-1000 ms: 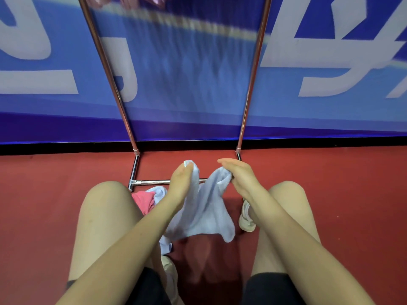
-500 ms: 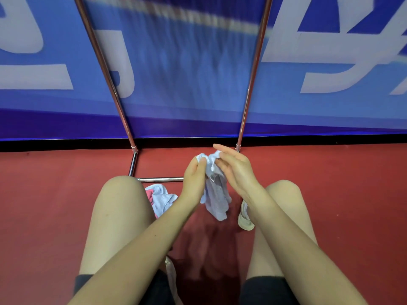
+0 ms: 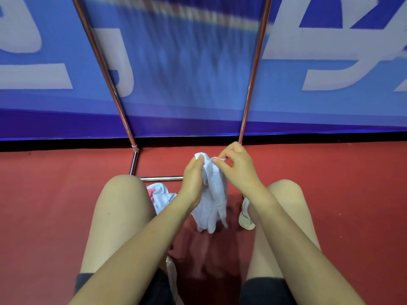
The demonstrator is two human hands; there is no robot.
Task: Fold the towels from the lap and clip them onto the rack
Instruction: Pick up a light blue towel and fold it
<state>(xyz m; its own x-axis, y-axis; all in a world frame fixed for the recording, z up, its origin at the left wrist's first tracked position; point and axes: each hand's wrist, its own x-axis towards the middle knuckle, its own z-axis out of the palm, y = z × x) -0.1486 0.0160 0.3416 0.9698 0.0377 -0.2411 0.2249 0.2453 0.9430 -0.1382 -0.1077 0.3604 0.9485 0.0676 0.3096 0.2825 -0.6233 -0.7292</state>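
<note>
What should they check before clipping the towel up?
1. Left hand holds the towel: ok.
2. Right hand pinches the towel's top edge: ok.
3. Towel folded neatly: not ok, it hangs bunched.
4. Towel clear of the floor: ok, it hangs between the knees.
5. Clip ready: cannot tell, none in view.
6. Rack in front: ok; its top bar is out of view.
</note>
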